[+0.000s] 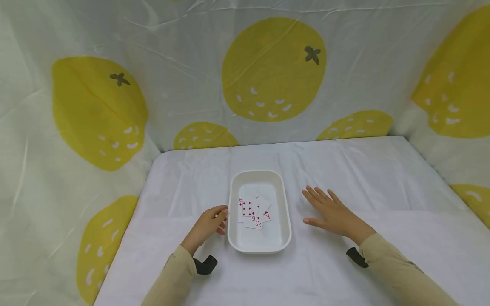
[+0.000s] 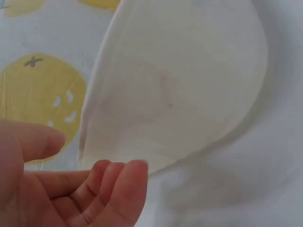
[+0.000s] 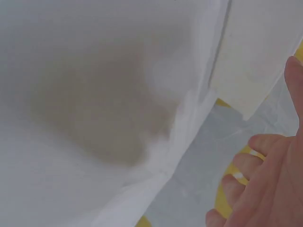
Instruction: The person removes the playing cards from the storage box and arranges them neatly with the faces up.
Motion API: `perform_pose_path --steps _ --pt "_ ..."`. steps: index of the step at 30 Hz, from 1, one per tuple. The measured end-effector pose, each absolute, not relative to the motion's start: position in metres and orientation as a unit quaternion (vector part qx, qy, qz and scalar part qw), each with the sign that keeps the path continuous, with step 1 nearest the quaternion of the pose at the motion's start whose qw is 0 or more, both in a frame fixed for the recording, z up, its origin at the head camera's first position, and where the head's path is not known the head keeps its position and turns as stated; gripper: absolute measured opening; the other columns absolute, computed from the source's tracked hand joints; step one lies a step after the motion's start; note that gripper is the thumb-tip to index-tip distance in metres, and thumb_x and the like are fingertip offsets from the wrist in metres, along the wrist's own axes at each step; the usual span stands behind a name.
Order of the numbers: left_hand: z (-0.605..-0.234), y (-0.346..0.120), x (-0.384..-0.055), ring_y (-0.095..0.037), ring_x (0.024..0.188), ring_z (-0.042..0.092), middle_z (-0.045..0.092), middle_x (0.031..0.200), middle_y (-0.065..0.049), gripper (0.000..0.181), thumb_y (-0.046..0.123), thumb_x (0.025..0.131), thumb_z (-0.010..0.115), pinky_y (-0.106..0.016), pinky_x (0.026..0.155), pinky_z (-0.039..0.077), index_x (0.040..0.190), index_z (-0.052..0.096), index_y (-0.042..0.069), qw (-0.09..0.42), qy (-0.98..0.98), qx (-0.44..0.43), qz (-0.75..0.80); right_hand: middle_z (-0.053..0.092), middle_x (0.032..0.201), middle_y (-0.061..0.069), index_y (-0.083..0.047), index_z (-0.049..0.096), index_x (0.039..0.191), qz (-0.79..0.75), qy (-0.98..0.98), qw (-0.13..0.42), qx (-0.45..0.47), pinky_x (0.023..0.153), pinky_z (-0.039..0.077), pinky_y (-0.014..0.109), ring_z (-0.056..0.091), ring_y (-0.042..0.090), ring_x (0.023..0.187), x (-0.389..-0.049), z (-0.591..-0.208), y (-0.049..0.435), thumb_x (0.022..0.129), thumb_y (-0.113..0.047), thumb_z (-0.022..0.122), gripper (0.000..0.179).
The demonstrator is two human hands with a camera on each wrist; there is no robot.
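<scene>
A white rectangular tray [image 1: 264, 241] stands on the cloth-covered table, with several playing cards [image 1: 246, 209] lying overlapped on its floor. Red diamonds, a five and a K show on their faces. My left hand [image 1: 209, 224] is beside the tray's left wall, its fingertips right at the rim. In the left wrist view, the thumb [image 2: 45, 142] stands apart from the loosely bent fingers [image 2: 130, 189], with nothing between them and the tray's outer wall [image 2: 189, 90] beyond. To the right of the tray, my right hand [image 1: 334, 214] is held palm down with fingers spread, holding nothing.
White cloth [image 1: 383, 182] covers the table. Behind it and at both sides hang white curtains with yellow lemon prints [image 1: 273, 70]. Each wrist carries a black strap-like piece, one at the left wrist [image 1: 206, 265] and one at the right [image 1: 357, 257].
</scene>
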State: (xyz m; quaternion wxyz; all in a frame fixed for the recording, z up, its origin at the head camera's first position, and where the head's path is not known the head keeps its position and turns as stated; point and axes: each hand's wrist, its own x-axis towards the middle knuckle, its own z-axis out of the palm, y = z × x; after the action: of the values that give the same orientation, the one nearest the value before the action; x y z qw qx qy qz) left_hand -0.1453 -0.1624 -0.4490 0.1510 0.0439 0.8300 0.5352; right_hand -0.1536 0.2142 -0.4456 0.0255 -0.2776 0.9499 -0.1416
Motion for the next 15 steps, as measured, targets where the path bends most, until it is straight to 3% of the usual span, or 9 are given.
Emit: perform_pose_path --steps 6,15 --pt "-0.447 -0.155 -0.144 -0.014 0.054 0.05 0.05 0.067 -0.007 0.027 0.012 0.09 0.053 -0.033 0.048 0.051 0.11 0.055 -0.006 0.147 0.815 0.061 0.557 0.016 0.147 0.011 -0.008 0.018 0.144 -0.136 0.949 0.022 -0.283 0.106 -0.001 0.047 0.009 0.033 0.133 -0.159 -0.438 0.196 0.083 -0.062 0.044 0.084" --pt "-0.45 -0.153 -0.145 -0.013 0.052 0.05 0.05 0.062 -0.006 0.024 0.009 0.09 0.053 -0.032 0.047 0.051 0.107 0.055 -0.007 0.156 0.805 0.072 0.567 0.021 0.146 0.013 -0.001 0.02 0.142 -0.144 0.93 0.015 -0.338 0.107 0.01 0.043 0.016 0.028 0.133 -0.175 -0.401 0.155 0.082 -0.057 0.051 0.087"
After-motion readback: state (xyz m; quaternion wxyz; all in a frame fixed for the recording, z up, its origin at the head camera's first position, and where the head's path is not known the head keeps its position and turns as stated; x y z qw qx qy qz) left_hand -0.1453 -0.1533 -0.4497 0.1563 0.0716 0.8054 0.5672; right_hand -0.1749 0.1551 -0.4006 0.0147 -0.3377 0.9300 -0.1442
